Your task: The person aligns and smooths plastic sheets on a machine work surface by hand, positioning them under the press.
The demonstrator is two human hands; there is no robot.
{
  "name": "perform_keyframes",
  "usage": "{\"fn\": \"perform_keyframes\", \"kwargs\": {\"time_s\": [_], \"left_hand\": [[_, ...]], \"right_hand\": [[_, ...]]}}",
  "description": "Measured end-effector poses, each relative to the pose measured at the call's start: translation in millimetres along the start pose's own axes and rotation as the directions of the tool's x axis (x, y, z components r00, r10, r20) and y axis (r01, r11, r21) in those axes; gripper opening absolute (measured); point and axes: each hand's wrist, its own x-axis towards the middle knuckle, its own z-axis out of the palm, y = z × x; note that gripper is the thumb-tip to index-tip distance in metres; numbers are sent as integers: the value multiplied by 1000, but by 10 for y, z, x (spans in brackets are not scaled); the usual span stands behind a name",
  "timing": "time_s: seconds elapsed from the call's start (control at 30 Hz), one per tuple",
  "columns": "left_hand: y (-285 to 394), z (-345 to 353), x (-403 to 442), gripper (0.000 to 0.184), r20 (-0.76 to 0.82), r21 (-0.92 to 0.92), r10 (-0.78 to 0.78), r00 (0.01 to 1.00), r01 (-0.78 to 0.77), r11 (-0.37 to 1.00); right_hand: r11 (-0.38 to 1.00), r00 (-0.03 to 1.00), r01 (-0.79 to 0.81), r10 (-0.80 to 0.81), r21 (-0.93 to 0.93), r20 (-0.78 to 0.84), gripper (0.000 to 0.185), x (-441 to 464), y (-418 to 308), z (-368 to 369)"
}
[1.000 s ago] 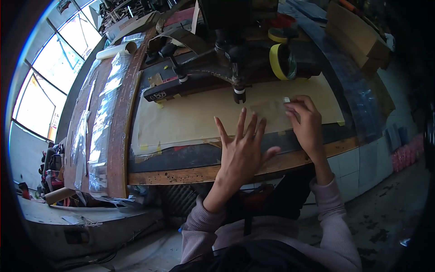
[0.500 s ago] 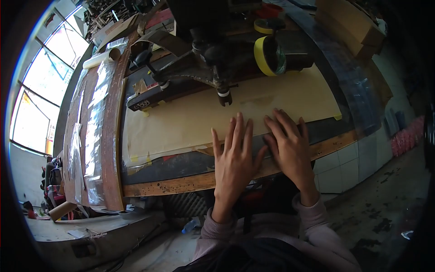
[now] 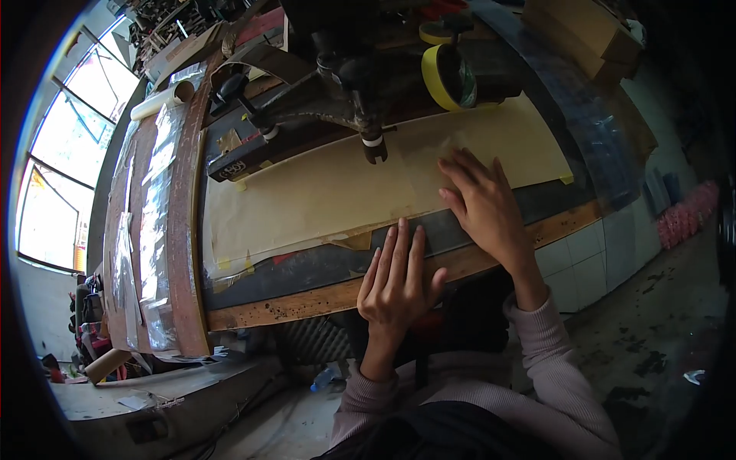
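A long cream-coloured sheet (image 3: 307, 207) lies flat across a dark mat on the workbench, with small bits of yellow tape at its corners. My right hand (image 3: 484, 205) rests with its fingers on the right half of this sheet, thumb held apart; nothing shows in its grasp. Near the fingertips is a faint, pale patch whose nature I cannot make out. At the sheet's front edge, my left hand (image 3: 396, 280) lies with straight fingers, its tips touching the edge and the dark mat (image 3: 307, 268). A dark metal machine head (image 3: 373, 149) with a white band hangs over the sheet.
Rolls of yellow tape (image 3: 438, 80) hang beside the machine. A dark bar (image 3: 238, 162) lies along the sheet's back edge. The wooden bench edge (image 3: 284, 310) runs in front. Plastic-covered boards (image 3: 157, 245) stand left, a cardboard box (image 3: 583, 34) back right.
My right hand has moved up and away from the left, farther onto the sheet. The left hand has drawn back slightly toward the bench's front edge, its fingers closer together.
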Motion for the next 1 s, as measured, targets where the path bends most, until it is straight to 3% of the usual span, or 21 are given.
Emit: {"fn": "perform_keyframes", "kwargs": {"time_s": [0.13, 0.23, 0.33, 1.0], "left_hand": [[23, 19, 6, 49, -49, -41, -32, 998, 30, 999], [26, 31, -3, 47, -43, -37, -35, 998, 33, 999], [12, 44, -19, 47, -39, 15, -15, 999, 16, 1000], [54, -4, 25, 36, -18, -45, -61, 998, 60, 997]], "right_hand": [[997, 999, 40, -41, 63, 14, 35, 102, 48, 8], [992, 991, 114, -109, 50, -83, 35, 153, 121, 120], [986, 995, 93, -86, 142, -50, 36, 212, 124, 116], [988, 993, 113, -108, 100, -53, 36, 346, 134, 212]]}}
